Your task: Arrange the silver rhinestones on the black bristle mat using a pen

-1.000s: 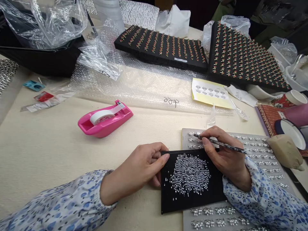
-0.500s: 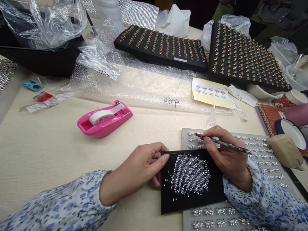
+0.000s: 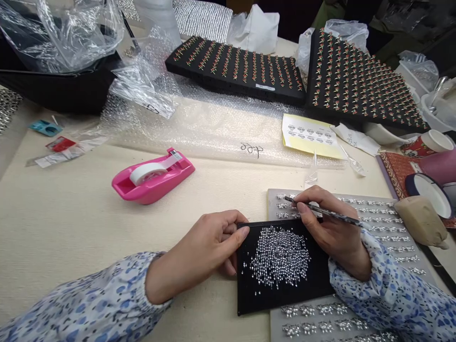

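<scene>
My left hand (image 3: 204,247) grips the left edge of a small black tray (image 3: 249,297), thumb on top. A heap of tiny silver stones (image 3: 280,256) lies on that tray. My right hand (image 3: 329,228) pinches a thin dark pick tool (image 3: 326,212) like a pen. Its tip rests on the top-left rows of silver pieces on a grey board (image 3: 272,209). The black tray overlaps that board's left part. Both sleeves are blue-patterned.
A pink tape dispenser (image 3: 153,175) sits left of centre. Bubble wrap (image 3: 221,123) and a yellow label sheet (image 3: 309,136) lie beyond. Two black trays of red-green pieces (image 3: 235,66) (image 3: 356,80) stand at the back. A beige lump (image 3: 420,221) and cups are at right.
The pick tip has stayed on the board's top-left rows with only slight shifts. My left hand keeps its hold on the black tray. The view has drifted a little.
</scene>
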Available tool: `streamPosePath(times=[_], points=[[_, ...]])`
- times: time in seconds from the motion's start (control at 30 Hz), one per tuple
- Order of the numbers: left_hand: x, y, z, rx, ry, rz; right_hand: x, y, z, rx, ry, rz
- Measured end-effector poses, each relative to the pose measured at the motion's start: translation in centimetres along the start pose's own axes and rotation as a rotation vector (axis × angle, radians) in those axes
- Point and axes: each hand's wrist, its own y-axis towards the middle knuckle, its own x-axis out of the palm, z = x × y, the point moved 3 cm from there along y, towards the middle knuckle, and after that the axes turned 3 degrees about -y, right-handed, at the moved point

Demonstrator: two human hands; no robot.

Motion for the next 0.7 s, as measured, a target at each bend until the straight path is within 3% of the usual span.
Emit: streamPosePath(times=[0.7], points=[[0.06,-0.20,0.18,-0.009,-0.023,-0.005,0.09,0.14,0.06,-0.001,-0.005,-0.008]])
